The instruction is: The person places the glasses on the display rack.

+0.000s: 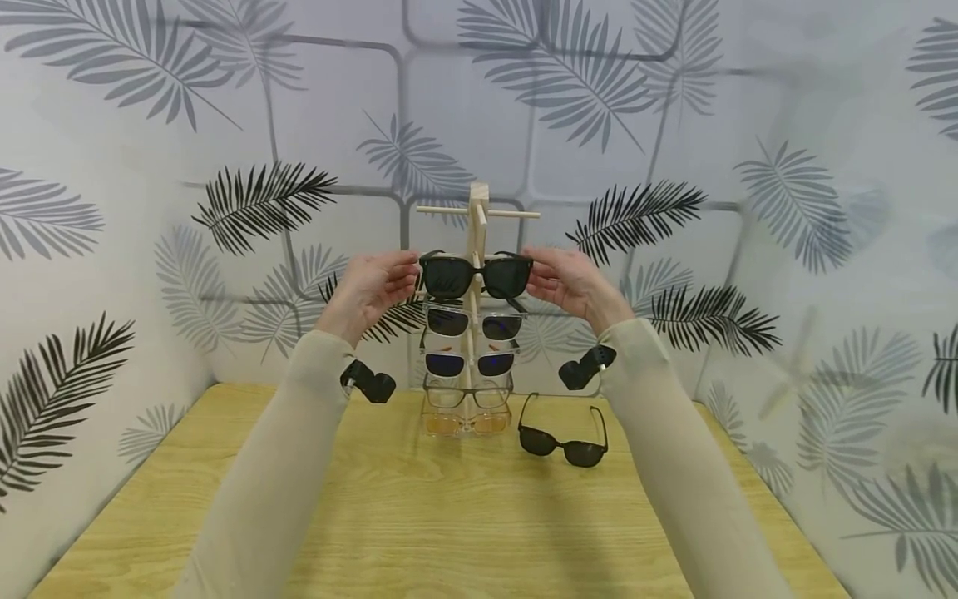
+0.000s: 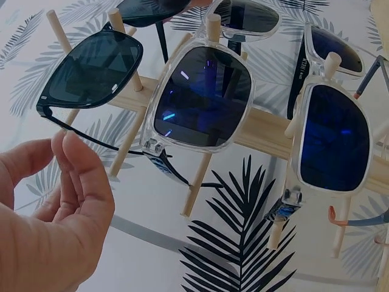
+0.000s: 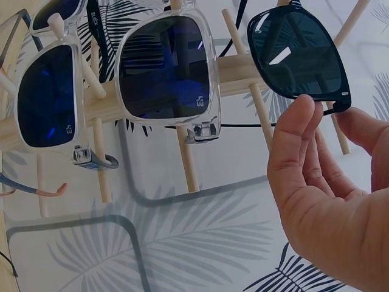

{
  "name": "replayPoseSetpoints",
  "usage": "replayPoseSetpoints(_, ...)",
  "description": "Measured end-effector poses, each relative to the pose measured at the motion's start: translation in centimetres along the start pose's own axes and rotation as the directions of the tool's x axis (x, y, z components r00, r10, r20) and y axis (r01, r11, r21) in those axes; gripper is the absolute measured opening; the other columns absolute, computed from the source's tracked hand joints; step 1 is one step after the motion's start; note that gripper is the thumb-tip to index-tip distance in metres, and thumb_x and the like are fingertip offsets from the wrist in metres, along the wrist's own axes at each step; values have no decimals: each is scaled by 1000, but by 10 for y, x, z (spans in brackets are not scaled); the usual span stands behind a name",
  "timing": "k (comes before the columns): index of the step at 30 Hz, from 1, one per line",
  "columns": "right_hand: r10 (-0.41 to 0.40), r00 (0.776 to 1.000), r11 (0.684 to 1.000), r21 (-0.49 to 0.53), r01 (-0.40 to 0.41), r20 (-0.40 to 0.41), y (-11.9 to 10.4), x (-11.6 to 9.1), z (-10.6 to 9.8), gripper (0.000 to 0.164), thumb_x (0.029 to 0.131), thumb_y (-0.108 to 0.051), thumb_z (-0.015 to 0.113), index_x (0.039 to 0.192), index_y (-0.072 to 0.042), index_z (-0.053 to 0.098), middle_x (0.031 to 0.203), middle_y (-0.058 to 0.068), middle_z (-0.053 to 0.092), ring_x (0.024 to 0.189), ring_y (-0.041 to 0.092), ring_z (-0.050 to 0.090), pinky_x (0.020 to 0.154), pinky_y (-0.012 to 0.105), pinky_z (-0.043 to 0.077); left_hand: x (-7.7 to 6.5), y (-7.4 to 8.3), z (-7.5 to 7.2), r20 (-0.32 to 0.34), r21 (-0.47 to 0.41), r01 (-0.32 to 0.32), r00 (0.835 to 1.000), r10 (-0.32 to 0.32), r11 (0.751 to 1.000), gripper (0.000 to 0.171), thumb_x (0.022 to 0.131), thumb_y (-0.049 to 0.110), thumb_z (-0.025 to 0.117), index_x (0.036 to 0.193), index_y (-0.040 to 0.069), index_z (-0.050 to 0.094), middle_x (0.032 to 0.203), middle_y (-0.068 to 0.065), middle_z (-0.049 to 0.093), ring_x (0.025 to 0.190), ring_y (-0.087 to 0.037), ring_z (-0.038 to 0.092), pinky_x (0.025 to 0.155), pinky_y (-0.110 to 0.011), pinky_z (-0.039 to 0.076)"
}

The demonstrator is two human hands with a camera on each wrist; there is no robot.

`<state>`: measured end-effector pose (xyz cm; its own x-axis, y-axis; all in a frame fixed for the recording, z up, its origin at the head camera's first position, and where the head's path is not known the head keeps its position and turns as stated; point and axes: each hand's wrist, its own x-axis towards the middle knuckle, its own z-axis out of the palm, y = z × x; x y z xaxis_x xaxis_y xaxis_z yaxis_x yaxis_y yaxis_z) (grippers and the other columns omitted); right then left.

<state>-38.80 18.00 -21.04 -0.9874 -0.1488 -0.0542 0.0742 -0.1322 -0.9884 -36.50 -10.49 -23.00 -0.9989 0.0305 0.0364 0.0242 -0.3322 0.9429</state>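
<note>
A pair of black sunglasses [image 1: 447,277] sits across the wooden display stand [image 1: 479,195], its bridge at a short front peg just below the top crossbar. My left hand [image 1: 380,287] is at one side of the frame, thumb and curled fingertips pinched together at the temple near the hinge. On the opposite side my right hand [image 1: 569,281] pinches the other temple by its hinge, a fingertip overlapping the dark lens [image 3: 298,52] in the right wrist view. Directly below hang clear-framed sunglasses [image 2: 203,100] with dark blue lenses.
Lower on the stand are another clear-framed pair [image 1: 445,364], thin-framed clear glasses [image 1: 446,398] and amber-tinted glasses [image 1: 443,425]. A second black pair of sunglasses [image 1: 582,453] lies on the wooden table [image 1: 419,516], right of the stand. Leaf-patterned walls [image 1: 337,100] enclose the back and sides.
</note>
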Motion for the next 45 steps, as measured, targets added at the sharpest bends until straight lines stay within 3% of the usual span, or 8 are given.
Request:
replayPoseSetpoints(6, 8, 1000, 1000, -6, -8, 5, 0, -2, -3, 19, 96, -24, 64, 108, -9, 64, 80, 2, 64, 69, 12, 63, 65, 24, 58, -1, -1, -5, -29, 20, -58, 998, 58, 998, 15, 94, 19, 67, 102, 6, 68, 72, 0, 59, 60, -10, 50, 53, -22, 45)
replayPoseSetpoints(15, -14, 1000, 998, -63, 14, -2, 8, -14, -9, 28, 98, -23, 61, 121, -8, 60, 95, 4, 63, 77, 13, 63, 67, 23, 56, -12, -1, -6, 63, 44, -134, 989, 131, 990, 14, 95, 19, 66, 91, 6, 69, 61, 4, 53, 54, -7, 42, 45, -19, 31)
replayPoseSetpoints(19, -18, 1000, 998, -60, 19, 20, 12, -21, -12, 28, 98, -22, 62, 121, -5, 58, 94, 5, 63, 75, 13, 63, 67, 23, 57, -21, -5, -3, 77, 38, -224, 972, 220, 974, 16, 96, 18, 65, 84, 8, 69, 61, 4, 51, 54, -9, 41, 46, -20, 30)
replayPoseSetpoints(24, -25, 997, 999, -44, 28, 67, 17, -30, -16, 25, 97, -19, 63, 116, -4, 59, 92, 5, 63, 74, 13, 63, 68, 23, 57, -30, -15, 5, 81, 57, -354, 933, 350, 933, 14, 95, 16, 66, 83, 10, 69, 59, 3, 51, 51, -10, 40, 45, -20, 32)
replayPoseSetpoints(27, -19, 995, 999, -35, 22, 95, 24, -37, -21, 21, 97, -19, 62, 113, -5, 59, 90, 4, 64, 72, 13, 63, 67, 23, 57, -35, -23, 10, 105, 75, -391, 918, 382, 918, 13, 94, 16, 67, 84, 9, 68, 59, 3, 51, 49, -9, 40, 45, -20, 33)
replayPoseSetpoints(37, 7, 988, 999, -50, 1, 156, 59, -55, -37, 15, 98, -16, 61, 108, -5, 58, 87, 1, 65, 73, 12, 63, 70, 24, 57, -50, -63, 24, 203, 97, -363, 919, 339, 927, 13, 94, 18, 67, 86, 8, 69, 57, 2, 52, 46, -10, 41, 44, -20, 35)
replayPoseSetpoints(45, 46, 983, 997, -62, -35, 176, 92, -70, -52, 8, 98, -13, 61, 104, -8, 62, 87, 0, 66, 73, 10, 64, 70, 25, 57, -59, -106, 35, 286, 127, -297, 925, 252, 946, 22, 94, 15, 66, 98, -7, 65, 59, 2, 55, 49, -10, 44, 45, -21, 36)
